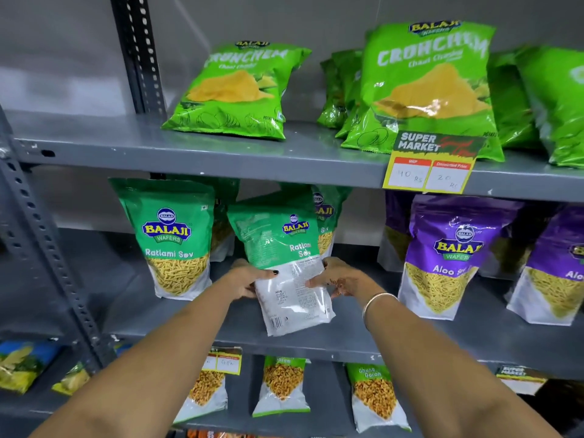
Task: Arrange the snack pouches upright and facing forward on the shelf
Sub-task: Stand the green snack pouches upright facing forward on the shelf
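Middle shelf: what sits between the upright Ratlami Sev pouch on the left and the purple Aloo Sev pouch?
The head view shows a Ratlami Sev pouch, back-facing and tilted, held by both hands.

We've a pouch [286, 257] mid-shelf [410, 336] btwn both hands, another pouch [177, 238] to its left, chip bags [237, 90] on shelf above.

Green-and-white Ratlami Sev pouch [286, 263], back panel facing out, tilted, bottom edge at the middle shelf [221, 324] front. Just left, matching pouch [175, 238] upright, front forward; another [325, 216] behind.
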